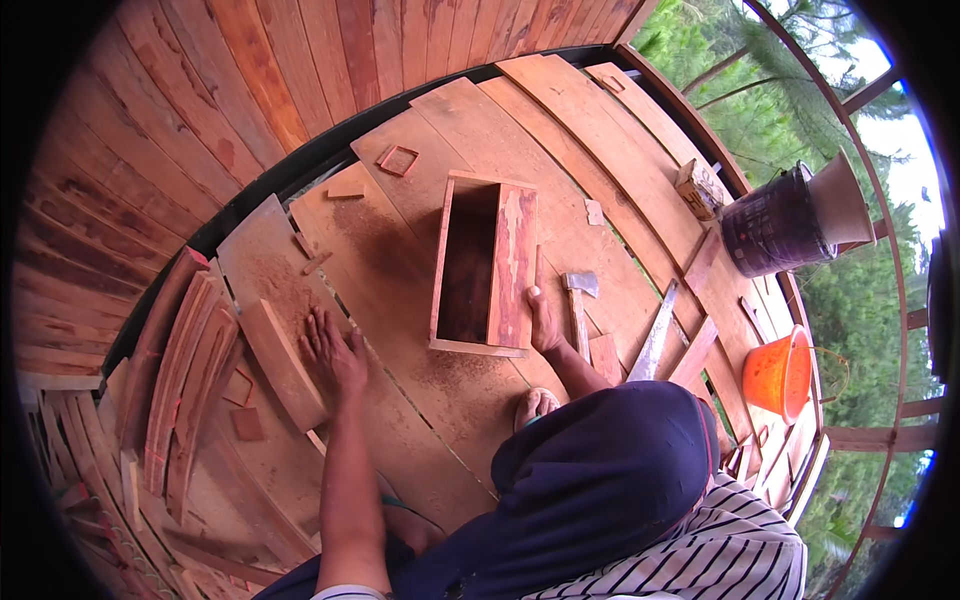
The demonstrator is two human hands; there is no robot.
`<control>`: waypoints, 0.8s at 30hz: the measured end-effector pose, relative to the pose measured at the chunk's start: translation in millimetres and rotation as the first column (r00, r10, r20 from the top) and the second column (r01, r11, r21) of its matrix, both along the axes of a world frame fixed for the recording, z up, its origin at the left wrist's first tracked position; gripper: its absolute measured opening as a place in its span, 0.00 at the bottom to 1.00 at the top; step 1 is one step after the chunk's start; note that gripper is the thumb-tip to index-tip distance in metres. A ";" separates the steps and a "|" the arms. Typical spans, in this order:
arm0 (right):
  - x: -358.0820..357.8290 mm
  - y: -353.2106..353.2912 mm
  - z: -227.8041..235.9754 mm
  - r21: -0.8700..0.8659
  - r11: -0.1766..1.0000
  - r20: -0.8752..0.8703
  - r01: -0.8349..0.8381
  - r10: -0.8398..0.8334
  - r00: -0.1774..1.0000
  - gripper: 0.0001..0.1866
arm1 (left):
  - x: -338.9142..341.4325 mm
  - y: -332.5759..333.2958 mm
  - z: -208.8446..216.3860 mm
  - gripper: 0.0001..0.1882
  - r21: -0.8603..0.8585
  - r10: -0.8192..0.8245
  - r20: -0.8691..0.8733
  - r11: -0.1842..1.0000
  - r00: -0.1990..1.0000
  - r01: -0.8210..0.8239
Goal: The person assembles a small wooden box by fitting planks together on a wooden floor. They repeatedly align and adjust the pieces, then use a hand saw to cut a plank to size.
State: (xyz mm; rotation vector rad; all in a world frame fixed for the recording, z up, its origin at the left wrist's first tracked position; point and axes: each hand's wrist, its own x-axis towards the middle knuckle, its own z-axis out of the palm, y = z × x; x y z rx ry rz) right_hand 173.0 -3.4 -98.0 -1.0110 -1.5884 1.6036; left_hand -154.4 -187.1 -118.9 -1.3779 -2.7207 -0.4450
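Note:
A rectangular wooden box lies on the plank floor in front of me, its dark inside facing up on the left and a reddish streaked board covering the right part. My right hand grips the box's lower right side, thumb showing and the other fingers mostly hidden. A thin wooden strip runs along the box just above that thumb. Lying flat on the sawdust-covered planks, my left hand has its fingers spread and holds nothing. Beside it is a thick wooden block.
Right of the box lie a hatchet and a handsaw. An orange bucket and a dark bucket stand near the right edge. Curved timber pieces are stacked at left. A plank wall rises behind.

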 end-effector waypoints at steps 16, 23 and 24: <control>7.1 3.1 -28.4 -0.285 0.957 -0.275 0.052 -0.133 0.952 0.41 | -2.4 -2.4 1.5 0.35 -0.015 0.011 0.026 1.000 1.000 -0.011; 11.5 7.8 -54.5 -0.280 0.954 -0.301 0.110 -0.196 0.933 0.35 | -1.0 3.3 1.1 0.27 0.140 0.053 0.028 0.989 0.998 -0.056; 15.6 9.4 -53.6 -0.279 0.956 -0.272 0.092 -0.171 0.947 0.35 | 4.8 14.5 11.8 0.23 0.223 0.025 0.073 0.974 0.997 -0.041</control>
